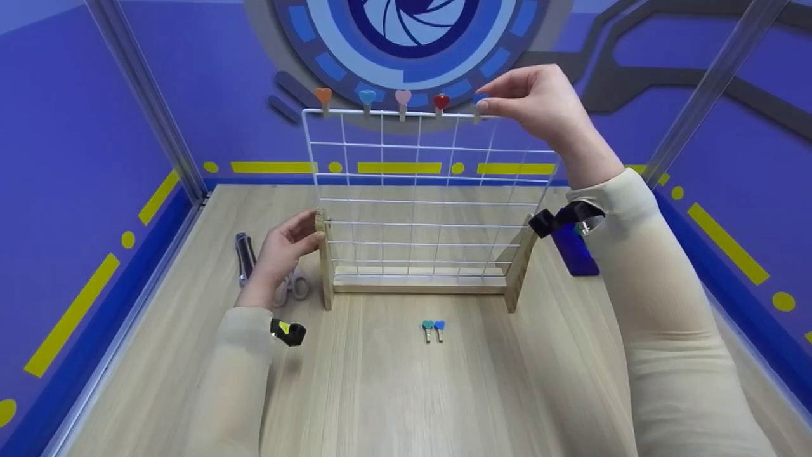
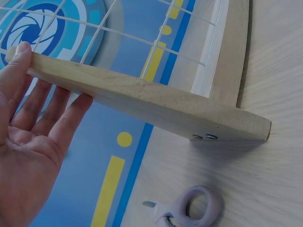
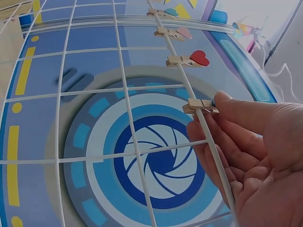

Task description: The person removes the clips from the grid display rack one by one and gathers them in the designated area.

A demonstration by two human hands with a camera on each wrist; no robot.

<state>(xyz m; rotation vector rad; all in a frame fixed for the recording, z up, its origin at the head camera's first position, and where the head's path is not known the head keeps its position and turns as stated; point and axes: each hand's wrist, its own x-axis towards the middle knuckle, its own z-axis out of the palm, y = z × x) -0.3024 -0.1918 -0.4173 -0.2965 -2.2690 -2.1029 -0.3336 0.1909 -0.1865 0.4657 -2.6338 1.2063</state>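
A white wire grid (image 1: 419, 190) stands upright in a wooden stand (image 1: 419, 282) on the table. My left hand (image 1: 314, 230) grips the stand's left wooden post (image 2: 156, 106), thumb on its edge and fingers behind it. My right hand (image 1: 485, 105) is up at the grid's top rail and pinches a small wooden peg with a blue heart (image 3: 201, 105) sitting on the wire. Orange (image 1: 323, 97), blue (image 1: 367, 98), pink (image 1: 403, 98) and red (image 1: 441, 101) heart pegs are clipped along the same rail to its left.
Two loose pegs (image 1: 433, 329), teal and blue, lie in front of the stand. Grey-handled scissors (image 1: 295, 285) and a dark pen-like tool (image 1: 243, 257) lie by my left hand. A dark blue block (image 1: 576, 251) lies right of the stand. Blue walls enclose the wooden table.
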